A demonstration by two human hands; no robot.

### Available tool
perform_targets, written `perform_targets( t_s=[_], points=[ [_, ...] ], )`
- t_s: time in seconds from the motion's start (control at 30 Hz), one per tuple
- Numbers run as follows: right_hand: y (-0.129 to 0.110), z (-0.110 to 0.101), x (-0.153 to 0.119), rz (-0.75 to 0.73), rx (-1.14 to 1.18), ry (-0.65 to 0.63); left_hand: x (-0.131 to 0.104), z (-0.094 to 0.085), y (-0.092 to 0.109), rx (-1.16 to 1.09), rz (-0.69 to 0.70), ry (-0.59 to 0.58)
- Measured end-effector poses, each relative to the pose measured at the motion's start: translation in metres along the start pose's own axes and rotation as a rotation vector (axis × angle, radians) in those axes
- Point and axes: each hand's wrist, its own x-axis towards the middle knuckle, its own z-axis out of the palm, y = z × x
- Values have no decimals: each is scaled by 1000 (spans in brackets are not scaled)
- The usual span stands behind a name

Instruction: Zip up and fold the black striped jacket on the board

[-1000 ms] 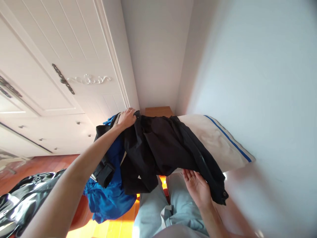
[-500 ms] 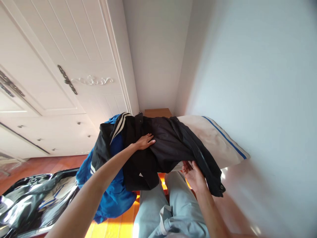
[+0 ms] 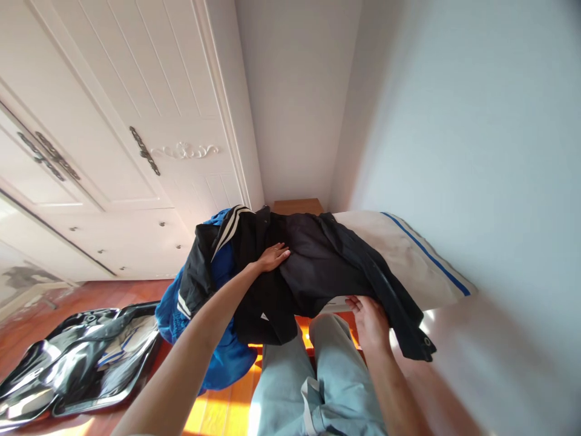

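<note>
A black jacket with white stripes on its left sleeve lies spread across a white cloth with a blue stripe. My left hand rests on the middle of the jacket, its fingers lying flat on the fabric. At the jacket's lower right edge is my right hand, palm up, with its fingertips partly hidden under the hem; whether they grip the fabric cannot be made out. Blue fabric hangs beneath and beside the jacket on the left.
An open suitcase holding clothes in clear plastic sits on the reddish wooden floor at the lower left. White cabinets stand at the left, and a pale wall rises on the right. A brown wooden edge shows behind the jacket.
The view has turned slightly left, so more of the suitcase shows. My left hand remains flat on the jacket, and my right hand is still at the hem.
</note>
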Motion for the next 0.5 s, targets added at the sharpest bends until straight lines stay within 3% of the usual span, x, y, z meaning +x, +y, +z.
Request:
perform_targets(
  t_s=[0.2,0.37,0.5],
  points=[
    [-4,-47,-33,44,-493,-164,3,4,2,15,-18,48],
    [-4,-90,-48,-80,-922,-272,5,5,4,14,-52,52],
    [-9,-102,-47,-68,-1030,-416,10,0,10,17,-99,12]
  ],
)
